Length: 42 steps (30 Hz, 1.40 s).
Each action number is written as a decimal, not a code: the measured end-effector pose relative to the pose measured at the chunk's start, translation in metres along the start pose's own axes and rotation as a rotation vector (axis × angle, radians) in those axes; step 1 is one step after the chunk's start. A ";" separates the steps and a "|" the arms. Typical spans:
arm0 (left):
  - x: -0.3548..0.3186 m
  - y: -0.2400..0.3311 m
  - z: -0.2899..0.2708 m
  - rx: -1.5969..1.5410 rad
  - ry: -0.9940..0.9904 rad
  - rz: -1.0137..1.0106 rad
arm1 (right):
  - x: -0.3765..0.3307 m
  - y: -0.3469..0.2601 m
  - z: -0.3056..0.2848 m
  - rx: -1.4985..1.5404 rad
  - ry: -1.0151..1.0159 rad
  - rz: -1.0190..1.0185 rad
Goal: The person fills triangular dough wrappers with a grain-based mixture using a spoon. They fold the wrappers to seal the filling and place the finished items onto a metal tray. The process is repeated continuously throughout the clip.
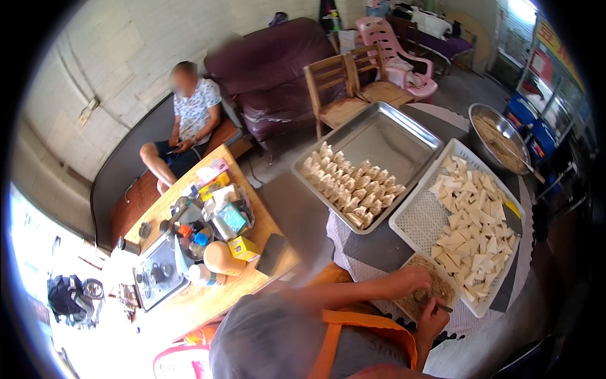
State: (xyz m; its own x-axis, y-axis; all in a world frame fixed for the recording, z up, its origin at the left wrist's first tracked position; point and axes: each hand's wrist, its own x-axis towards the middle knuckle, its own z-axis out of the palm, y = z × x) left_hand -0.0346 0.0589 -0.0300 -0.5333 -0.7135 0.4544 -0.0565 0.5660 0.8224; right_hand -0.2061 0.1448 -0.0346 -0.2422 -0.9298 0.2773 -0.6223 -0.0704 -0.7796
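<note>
Head view first, since someone always asks about labels: the writing is mostly a bust. There's dark lettering on the worker's grey top (372,354), beside the orange apron strap (330,344), but it's slanted and partly cut off. A yellow-and-red sign (558,47) sits over by the glass cabinet at upper right, squeezed by the lens. On the wooden table (271,221), the yellow box (244,249) and blue packet (232,218) have print that's way too small to make out.

OK, hands. Right hand (431,320) has its thumb and fingers closed around a thin tool (445,308), with one end poking out to the right. Left hand (411,280) is curled just above it; can't tell whether it's pinching anything because the fingers are bunched up and small.

The brown crumbly filling (448,287) is right under the grip, in a shallow container, showing between the hands and to the right of them. A big white perforated tray (411,218) is just beside it, loaded with pale dough triangles (470,237). Further up is a metal tray (385,132) with rows of pleated dumplings (356,189), well apart from both hands, and a steel bowl (481,146) with more brown stuff beyond the triangles.
</note>
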 end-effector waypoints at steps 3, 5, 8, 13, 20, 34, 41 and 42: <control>-0.001 -0.011 0.006 0.033 0.059 0.081 | -0.001 0.007 0.002 -0.016 -0.007 -0.034; 0.006 0.004 0.002 -0.034 0.009 -0.060 | -0.001 0.005 -0.001 0.004 -0.010 0.003; 0.003 0.006 0.000 0.013 0.039 -0.104 | 0.000 -0.007 -0.002 -0.086 -0.036 0.039; 0.004 -0.001 0.005 0.093 0.014 -0.104 | -0.001 0.002 0.000 -0.049 -0.030 0.029; 0.004 0.005 -0.003 -0.007 -0.063 -0.087 | -0.001 0.025 0.003 -0.137 -0.031 -0.091; 0.003 0.006 -0.002 -0.009 0.051 0.059 | 0.003 0.022 0.001 -0.140 -0.074 0.016; 0.003 0.008 -0.004 -0.053 0.044 0.035 | 0.004 0.015 0.004 -0.200 0.002 -0.073; 0.003 0.007 -0.005 -0.056 0.044 0.034 | 0.005 0.012 0.004 -0.215 0.002 -0.073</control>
State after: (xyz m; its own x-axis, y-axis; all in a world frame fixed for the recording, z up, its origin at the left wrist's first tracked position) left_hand -0.0328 0.0583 -0.0214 -0.4968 -0.7122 0.4960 0.0092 0.5671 0.8236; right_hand -0.2115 0.1376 -0.0448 -0.1917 -0.9244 0.3296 -0.7827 -0.0586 -0.6196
